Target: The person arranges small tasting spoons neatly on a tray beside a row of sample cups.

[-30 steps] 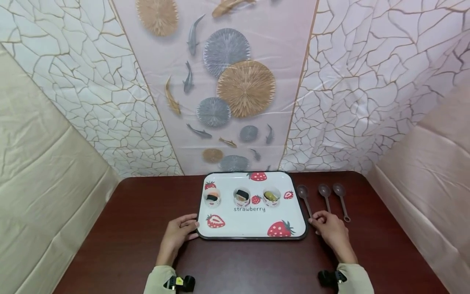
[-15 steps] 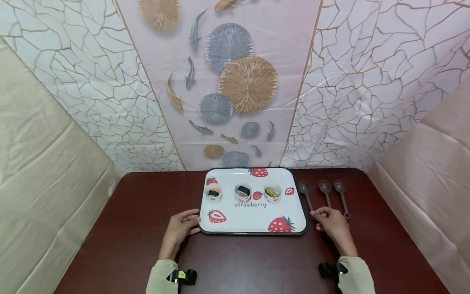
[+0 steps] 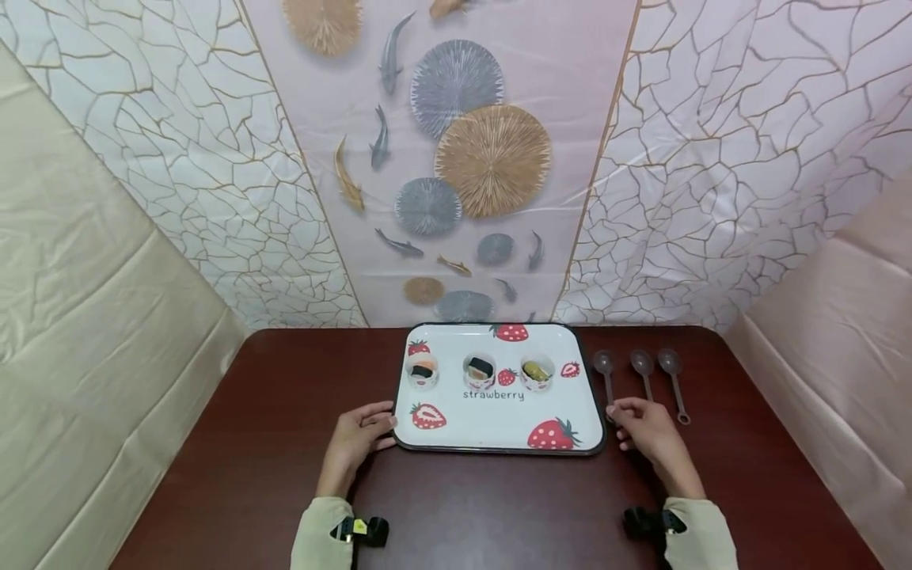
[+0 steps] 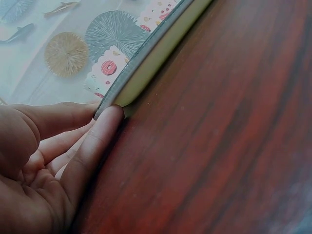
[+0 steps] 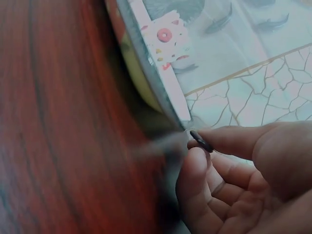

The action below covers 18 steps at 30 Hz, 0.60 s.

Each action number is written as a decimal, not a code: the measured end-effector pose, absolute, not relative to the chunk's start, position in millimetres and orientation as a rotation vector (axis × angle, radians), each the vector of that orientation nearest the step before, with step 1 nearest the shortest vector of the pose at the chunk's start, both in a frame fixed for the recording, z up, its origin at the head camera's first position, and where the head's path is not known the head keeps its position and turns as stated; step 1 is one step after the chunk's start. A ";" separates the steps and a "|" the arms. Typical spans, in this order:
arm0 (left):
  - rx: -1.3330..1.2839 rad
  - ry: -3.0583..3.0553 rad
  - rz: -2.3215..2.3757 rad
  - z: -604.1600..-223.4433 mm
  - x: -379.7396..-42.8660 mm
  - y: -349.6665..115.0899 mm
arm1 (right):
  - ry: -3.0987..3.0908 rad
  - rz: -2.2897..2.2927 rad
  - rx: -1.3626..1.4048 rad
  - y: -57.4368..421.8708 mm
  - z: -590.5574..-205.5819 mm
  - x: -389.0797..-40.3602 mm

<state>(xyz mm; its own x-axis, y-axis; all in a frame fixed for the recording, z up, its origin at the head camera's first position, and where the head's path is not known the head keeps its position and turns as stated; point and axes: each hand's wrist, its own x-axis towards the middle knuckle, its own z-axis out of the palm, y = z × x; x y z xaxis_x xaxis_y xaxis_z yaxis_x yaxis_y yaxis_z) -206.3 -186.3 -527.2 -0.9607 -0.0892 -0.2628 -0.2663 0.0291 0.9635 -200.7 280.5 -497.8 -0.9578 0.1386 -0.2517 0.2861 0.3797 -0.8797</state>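
My left hand (image 3: 362, 434) is at the left edge of a white strawberry-print tray (image 3: 470, 427), its rim between thumb and fingers in the left wrist view. Three small patterned cups stand on it. The left cup (image 3: 423, 383) and middle cup (image 3: 480, 383) have sushi-like pieces in black wraps; the right cup (image 3: 537, 385) holds something yellow-green. Beside the tray's right edge, my right hand (image 3: 650, 431) pinches the handle end of a grey spoon (image 3: 603, 364). In the right wrist view the dark handle tip (image 5: 201, 141) shows between thumb and finger.
Two more grey spoons, a middle spoon (image 3: 642, 362) and a far-right spoon (image 3: 670, 362), lie to the right on the dark red-brown table (image 3: 456, 507). A patterned cloth backdrop (image 3: 492, 158) rises behind the table's far edge, with beige cloth (image 3: 107, 356) along the sides.
The spoon in my right hand has turned slightly, its handle now standing straighter in the head view. My left hand stays at the tray's edge. The head view has shifted a little.
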 end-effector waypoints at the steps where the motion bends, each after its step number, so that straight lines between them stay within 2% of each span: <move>1: -0.376 2.157 2.067 -527.1 -205.6 -185.8 | 2.497 -1.640 0.390 279.7 -497.1 -199.4; 18: -0.390 2.181 2.070 -528.9 -205.3 -184.3 | 2.622 -1.560 0.284 258.6 -471.6 -191.9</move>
<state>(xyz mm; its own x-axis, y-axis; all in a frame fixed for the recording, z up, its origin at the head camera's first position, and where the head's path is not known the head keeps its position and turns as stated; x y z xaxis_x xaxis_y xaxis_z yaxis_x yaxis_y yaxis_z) -205.3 -184.3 -528.9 -0.9609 -0.1098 -0.2543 -0.2597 0.0376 0.9650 -191.9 258.6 -471.6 -0.9799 0.1190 -0.1603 0.1977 0.4652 -0.8628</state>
